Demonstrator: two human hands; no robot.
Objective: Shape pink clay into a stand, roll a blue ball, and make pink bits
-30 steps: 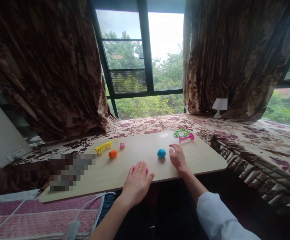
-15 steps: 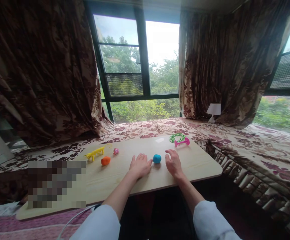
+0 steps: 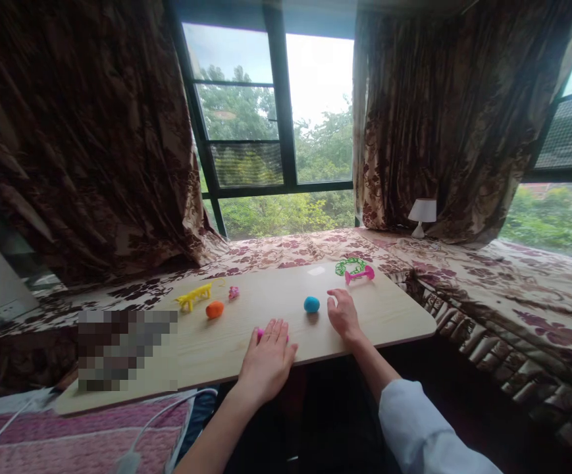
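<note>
My left hand (image 3: 270, 355) lies palm down near the table's front edge, fingers stretched over a bright pink lump (image 3: 260, 334) that is mostly hidden under it. Beyond it, towards the right, sits a blue clay-like ball (image 3: 311, 304). My right hand (image 3: 343, 315) rests on its side just right of that ball, not touching it, with fingers loosely curved and nothing in them. An orange ball (image 3: 214, 309) lies farther left, beside a yellow four-legged animal figure (image 3: 194, 297) and a small pink patterned piece (image 3: 234, 292).
A pink dumbbell-shaped piece (image 3: 359, 275) and a ring of green links (image 3: 347, 266) lie at the back right of the pale wooden table (image 3: 389, 316). A blurred-out patch covers the table's left end. A small white lamp (image 3: 422, 212) stands on the flowered ledge behind.
My left hand has slid back towards me and slightly left, away from the blue ball, and a pink lump now shows beneath it. The right hand has hardly moved.
</note>
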